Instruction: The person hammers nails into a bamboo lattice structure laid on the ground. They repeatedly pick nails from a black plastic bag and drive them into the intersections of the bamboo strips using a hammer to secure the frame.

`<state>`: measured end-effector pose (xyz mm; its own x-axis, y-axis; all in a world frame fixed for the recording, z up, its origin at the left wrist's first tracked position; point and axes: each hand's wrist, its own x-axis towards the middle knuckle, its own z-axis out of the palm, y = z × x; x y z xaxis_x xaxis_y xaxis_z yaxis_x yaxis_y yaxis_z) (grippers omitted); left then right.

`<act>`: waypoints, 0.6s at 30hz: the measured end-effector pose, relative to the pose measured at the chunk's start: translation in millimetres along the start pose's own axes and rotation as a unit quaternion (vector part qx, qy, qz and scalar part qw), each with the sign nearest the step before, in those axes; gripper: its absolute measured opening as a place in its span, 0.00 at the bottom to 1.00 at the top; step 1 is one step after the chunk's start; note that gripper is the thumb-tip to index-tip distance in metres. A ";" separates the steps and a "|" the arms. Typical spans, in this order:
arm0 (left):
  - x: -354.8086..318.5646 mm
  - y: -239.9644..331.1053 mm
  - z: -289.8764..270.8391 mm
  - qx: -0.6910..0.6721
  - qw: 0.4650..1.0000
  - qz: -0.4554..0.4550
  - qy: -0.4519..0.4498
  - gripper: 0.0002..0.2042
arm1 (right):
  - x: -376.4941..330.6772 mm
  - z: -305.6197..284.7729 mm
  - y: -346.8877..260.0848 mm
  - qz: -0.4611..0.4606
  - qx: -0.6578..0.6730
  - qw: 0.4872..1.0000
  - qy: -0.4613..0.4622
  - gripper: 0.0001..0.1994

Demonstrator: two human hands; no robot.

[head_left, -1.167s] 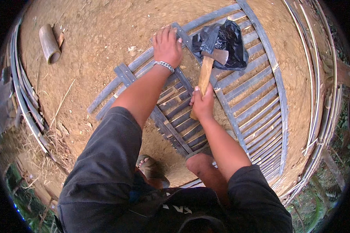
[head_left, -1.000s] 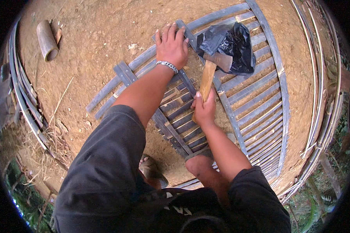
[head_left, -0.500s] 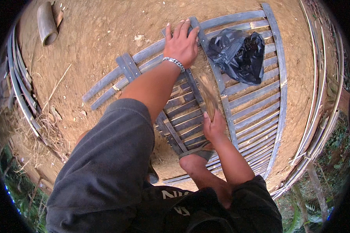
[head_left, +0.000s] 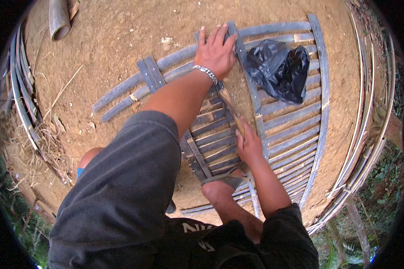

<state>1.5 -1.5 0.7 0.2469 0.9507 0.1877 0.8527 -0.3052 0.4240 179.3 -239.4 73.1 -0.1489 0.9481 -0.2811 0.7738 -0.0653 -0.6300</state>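
Observation:
My left hand (head_left: 216, 51), with a metal bracelet at the wrist, presses flat on a grey slat of a bamboo lattice panel (head_left: 292, 130) lying on bare earth. My right hand (head_left: 249, 145) grips the lower end of a tool's wooden handle (head_left: 232, 110). The handle slants up toward my left wrist, and my forearm hides the tool's head. A crumpled black plastic bag (head_left: 278, 71) lies on the panel just right of my left hand. My sandalled foot (head_left: 224, 181) rests on the panel's near slats.
A cut bamboo tube (head_left: 58, 18) lies at the upper left. Bundles of long bamboo strips curve along the left (head_left: 20, 98) and right (head_left: 368, 134) sides. Dry grass and debris lie at the left, and green plants grow at the lower right.
The tool has swung from beside the black bag leftward toward my left wrist, and its head is no longer visible. My right hand has moved down the panel. My left hand stays pressed on the slat.

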 end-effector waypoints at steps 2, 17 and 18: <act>2.9 2.1 -2.1 -0.003 1.000 0.009 0.006 0.19 | -11.7 3.4 5.3 -0.026 0.018 0.999 0.032 0.24; -0.4 0.5 -0.7 -0.008 1.000 0.009 0.006 0.19 | 12.4 3.5 14.3 0.020 -0.024 0.999 -0.022 0.29; -0.4 -0.2 -0.5 -0.006 1.000 0.010 0.006 0.19 | 8.1 3.0 15.8 -0.016 -0.026 0.999 0.011 0.29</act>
<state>1.1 -1.8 1.1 0.2588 0.9436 0.2065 0.8416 -0.3251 0.4312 188.5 -233.7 58.7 -0.1615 0.9559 -0.2453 0.7995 -0.0190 -0.6003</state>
